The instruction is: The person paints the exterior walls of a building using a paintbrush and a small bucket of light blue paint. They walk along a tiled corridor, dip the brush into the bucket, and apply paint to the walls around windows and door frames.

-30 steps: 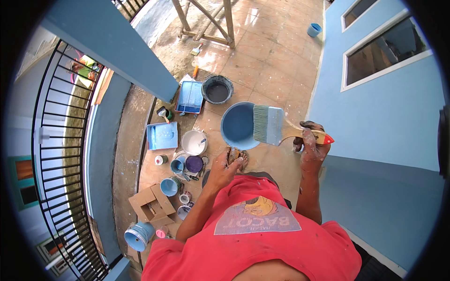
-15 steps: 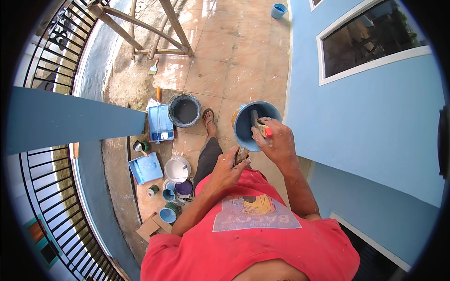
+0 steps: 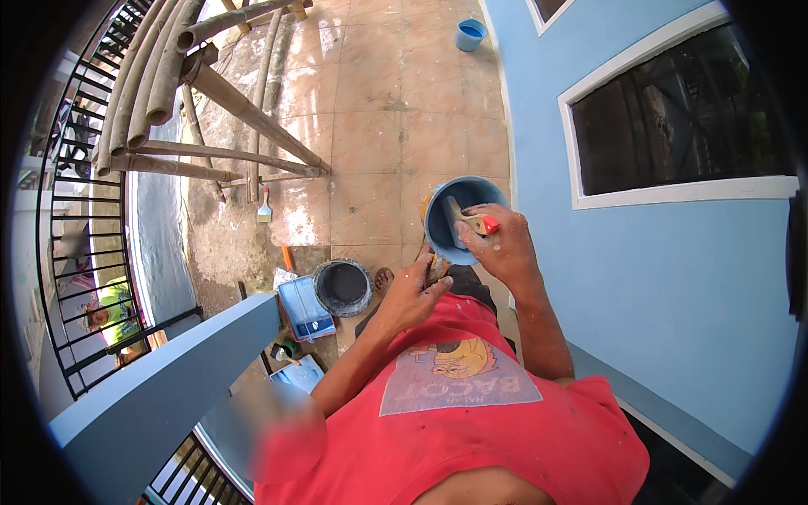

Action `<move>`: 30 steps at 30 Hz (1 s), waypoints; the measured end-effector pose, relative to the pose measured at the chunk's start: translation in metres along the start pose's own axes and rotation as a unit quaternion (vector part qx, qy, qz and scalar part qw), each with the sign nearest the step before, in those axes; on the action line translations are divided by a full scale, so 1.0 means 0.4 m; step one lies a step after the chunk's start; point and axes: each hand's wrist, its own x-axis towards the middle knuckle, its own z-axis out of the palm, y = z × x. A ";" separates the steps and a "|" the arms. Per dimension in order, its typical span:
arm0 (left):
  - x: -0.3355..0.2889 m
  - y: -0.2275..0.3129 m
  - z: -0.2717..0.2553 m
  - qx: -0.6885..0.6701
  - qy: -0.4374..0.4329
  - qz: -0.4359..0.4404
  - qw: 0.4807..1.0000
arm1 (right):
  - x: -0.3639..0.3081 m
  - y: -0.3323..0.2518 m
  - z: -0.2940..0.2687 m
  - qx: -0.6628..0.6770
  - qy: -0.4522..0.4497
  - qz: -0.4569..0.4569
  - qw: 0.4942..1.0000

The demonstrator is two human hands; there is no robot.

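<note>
Brown object (image 3: 438, 268), perhaps wood, fills left hand (image 3: 411, 295); right hand (image 3: 505, 246) grips partly hidden brush (image 3: 477, 223).

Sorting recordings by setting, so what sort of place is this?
Probably an outdoor terrace or walkway at a home, judging by the sunlit floor tiles, the white-framed window and the black railing.

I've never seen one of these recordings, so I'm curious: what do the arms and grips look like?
They're a person's: two bare arms and a red short-sleeved shirt with a cartoon panel on it. The right grip is an ungloved hand flecked with pale spots; the left grip is ungloved too. I see no cables.
</note>
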 end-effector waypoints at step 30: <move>2.047 0.464 -0.827 0.030 0.067 -0.018 0.997 | 2.224 0.282 -0.162 0.635 0.111 0.352 0.679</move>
